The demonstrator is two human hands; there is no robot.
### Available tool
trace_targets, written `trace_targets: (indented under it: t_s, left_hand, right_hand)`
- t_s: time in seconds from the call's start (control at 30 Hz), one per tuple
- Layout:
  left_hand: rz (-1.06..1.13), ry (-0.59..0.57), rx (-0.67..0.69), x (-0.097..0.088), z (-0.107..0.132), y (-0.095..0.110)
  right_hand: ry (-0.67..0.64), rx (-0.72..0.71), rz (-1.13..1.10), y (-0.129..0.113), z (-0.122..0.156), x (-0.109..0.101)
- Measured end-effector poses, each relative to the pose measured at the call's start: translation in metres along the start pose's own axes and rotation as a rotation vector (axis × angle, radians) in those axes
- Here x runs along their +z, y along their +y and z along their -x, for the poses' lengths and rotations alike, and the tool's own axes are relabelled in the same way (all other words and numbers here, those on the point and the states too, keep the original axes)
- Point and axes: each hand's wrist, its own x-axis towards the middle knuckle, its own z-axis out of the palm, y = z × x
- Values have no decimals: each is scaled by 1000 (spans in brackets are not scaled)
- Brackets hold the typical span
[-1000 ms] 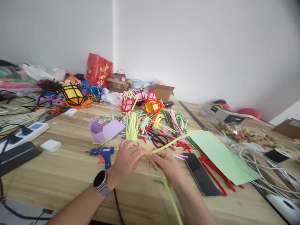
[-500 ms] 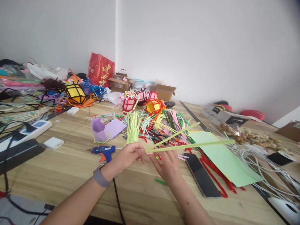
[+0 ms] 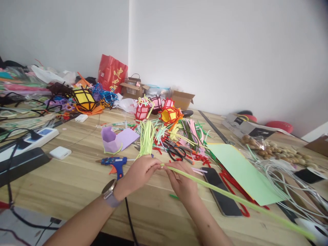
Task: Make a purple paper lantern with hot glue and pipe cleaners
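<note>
My left hand (image 3: 143, 171) is closed in a pinch at the near end of a yellow-green pipe cleaner (image 3: 230, 194). Right beside it, my right hand (image 3: 183, 181) grips the same pipe cleaner close to that end. From my fingers its long free part runs down to the lower right, over the phone. Just beyond my left hand lies a bundle of yellow-green pipe cleaners (image 3: 146, 136). A blue hot glue gun (image 3: 116, 164) rests to the left of that hand. Black-handled scissors (image 3: 176, 152) lie behind my right hand.
A purple folded cup shape (image 3: 110, 140) stands at left of the bundle. Small lanterns (image 3: 169, 115) sit farther back. A black phone (image 3: 221, 193) and green sheet (image 3: 246, 172) lie to the right. A power strip (image 3: 30, 145) is at left; the gun's black cord crosses the front.
The pipe cleaner's free part has swung from pointing right to slanting down toward the lower right; two strands showed before, one now. My left wrist has turned, showing the watch face.
</note>
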Motion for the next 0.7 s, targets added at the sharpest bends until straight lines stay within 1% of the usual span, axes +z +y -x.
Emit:
trace_targets:
  t_s: [0.03,0.1,0.17,0.2,0.23,0.27,0.3,0.33,0.37,0.43,0.47,0.53,0.57,0.6,0.63,0.67,0.7]
  left_hand:
    - [-108,103,70,3,2,-1]
    - [-318,257,218,6,5,-3]
    - [-462,341,342,7,9,-4]
    - [-506,364,382,6,10,-5]
    - [-537,379,404,5,10,-5]
    - [-558,383,406,4,10,-5]
    - [-574,372,389,3,9,-4]
    - [-584,347,355,4,8,-3]
    - [-588,313,318,4,6,-3]
    - [-577,238,270,7,3,-1]
    - [-560,202,262,8,2,-1]
    - [-504,150,264,9,1,-1]
    - [-474,131,264,9,0,-2]
    - [-452,118,261,8,1,-2]
    - [-442,115,258,7,1,-3]
    - [-449,122,263,6,2,-4]
    - [-474,140,271,6,2,-4]
  right_hand:
    - [2,119,-83,-4,0,1]
    - [-38,418,-323,-13,-2,1]
    - [-145,709,-600,-21,-4,-1]
    - [-210,809,-710,-23,-6,-3]
    - [-267,864,-784,-24,-8,-5]
    - [-303,872,-809,-24,-9,-6]
    - [-310,838,-784,-22,-10,-7]
    - [-289,760,-712,-19,-11,-8]
    - [-252,648,-603,-16,-11,-8]
    - [-167,358,-343,-7,-9,-7]
    - [-148,212,-223,-2,-8,-7]
    - [-158,-29,-46,6,-5,-8]
    - [-167,-112,13,8,-4,-8]
    - [-171,-169,55,9,-3,-8]
    - [-169,-193,78,9,-2,-7]
    - [-159,-182,77,8,-1,-7]
    - [-147,-128,52,5,-1,-5]
